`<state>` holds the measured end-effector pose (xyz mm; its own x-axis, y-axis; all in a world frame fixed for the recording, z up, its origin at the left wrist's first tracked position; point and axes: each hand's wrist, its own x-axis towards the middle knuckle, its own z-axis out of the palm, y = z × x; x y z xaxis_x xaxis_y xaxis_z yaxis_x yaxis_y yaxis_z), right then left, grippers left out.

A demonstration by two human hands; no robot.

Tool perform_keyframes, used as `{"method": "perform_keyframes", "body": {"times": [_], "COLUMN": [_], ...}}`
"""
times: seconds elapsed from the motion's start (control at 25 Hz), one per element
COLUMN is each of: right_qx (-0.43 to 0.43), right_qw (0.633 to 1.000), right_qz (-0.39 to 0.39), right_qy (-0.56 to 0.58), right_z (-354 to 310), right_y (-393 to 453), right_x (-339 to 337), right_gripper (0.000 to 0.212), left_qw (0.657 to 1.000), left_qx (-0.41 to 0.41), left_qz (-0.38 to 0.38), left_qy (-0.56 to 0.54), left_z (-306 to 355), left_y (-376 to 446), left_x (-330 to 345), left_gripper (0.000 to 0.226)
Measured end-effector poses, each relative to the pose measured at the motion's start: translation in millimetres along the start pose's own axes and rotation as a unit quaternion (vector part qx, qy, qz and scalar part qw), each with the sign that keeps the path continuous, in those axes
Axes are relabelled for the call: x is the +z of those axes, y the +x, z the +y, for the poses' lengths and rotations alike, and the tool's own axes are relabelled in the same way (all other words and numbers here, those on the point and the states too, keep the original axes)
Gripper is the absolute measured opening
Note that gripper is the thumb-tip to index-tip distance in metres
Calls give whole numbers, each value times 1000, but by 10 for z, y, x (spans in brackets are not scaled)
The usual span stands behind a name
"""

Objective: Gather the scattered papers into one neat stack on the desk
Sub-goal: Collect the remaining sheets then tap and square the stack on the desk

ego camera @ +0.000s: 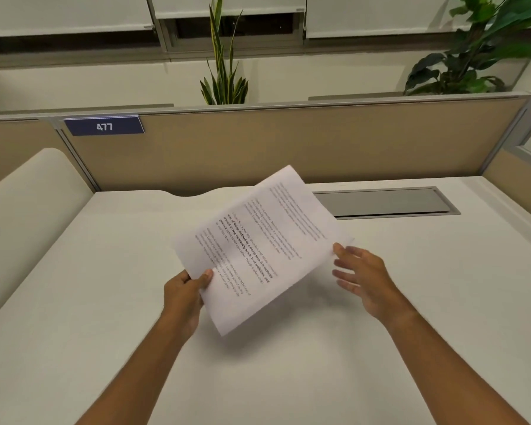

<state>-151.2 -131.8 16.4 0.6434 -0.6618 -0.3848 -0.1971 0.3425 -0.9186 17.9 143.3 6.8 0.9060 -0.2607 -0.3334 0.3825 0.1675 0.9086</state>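
White printed papers (259,240) hang tilted above the middle of the white desk (105,286), text side up. My left hand (186,297) pinches their near left edge, thumb on top. My right hand (362,279) is at the papers' right edge with fingers spread; the thumb tip touches or nearly touches the edge, and I cannot tell whether it grips. How many sheets are held I cannot tell. No other loose papers show on the desk.
A grey cable-tray cover (383,203) is set into the desk at the back right. Tan partition panels (288,142) wall the desk behind and at the sides, with a blue "477" tag (104,126). Plants (224,72) stand beyond the partition.
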Motion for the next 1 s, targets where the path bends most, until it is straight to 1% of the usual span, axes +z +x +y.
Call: {"method": "perform_keyframes", "body": {"times": [0.04, 0.12, 0.2, 0.24, 0.32, 0.4, 0.52, 0.6, 0.68, 0.76, 0.84, 1.0], "right_qx": [23, 16, -26, -44, -83, -117, -144, -175, -214, -246, -266, -257], "right_qw": [999, 994, 991, 991, 991, 989, 986, 978, 971, 965, 959, 954], "right_qz": [-34, -77, -66, -52, -43, -59, -86, -92, -66, -36, -21, -34], "right_qy": [21, 71, 110, 117, 99, 61, -8, -61, -87, -88, -97, -147], "right_z": [31, 65, 48, 8, -110, -242, -412, -448, -430, -417, -422, -380], "right_y": [-34, -85, -98, -99, -87, -71, -64, -105, -152, -179, -183, -222], "right_x": [63, 223, 353, 383, 367, 264, 131, 166, 253, 309, 306, 326], "right_gripper": [56, 39, 19, 16, 16, 17, 18, 17, 16, 19, 21, 27], "left_qw": [999, 997, 997, 997, 997, 994, 986, 971, 951, 940, 931, 912], "left_qx": [-11, -22, -24, -22, -6, 22, 71, 132, 201, 242, 263, 286], "left_qz": [2, -6, -25, -39, -72, -104, -123, -132, -113, -85, -65, -54], "left_qy": [-31, -71, -72, -61, -22, 13, 84, 152, 204, 226, 244, 290], "left_z": [-64, -181, -271, -298, -248, -81, 292, 452, 488, 452, 399, 376], "left_y": [-56, -166, -253, -283, -291, -220, -55, -2, -19, -44, -47, -105], "left_x": [44, 139, 203, 206, 133, -14, -133, -38, 108, 187, 182, 205], "left_gripper": [18, 20, 20, 21, 23, 25, 15, 11, 5, 7, 10, 14]}}
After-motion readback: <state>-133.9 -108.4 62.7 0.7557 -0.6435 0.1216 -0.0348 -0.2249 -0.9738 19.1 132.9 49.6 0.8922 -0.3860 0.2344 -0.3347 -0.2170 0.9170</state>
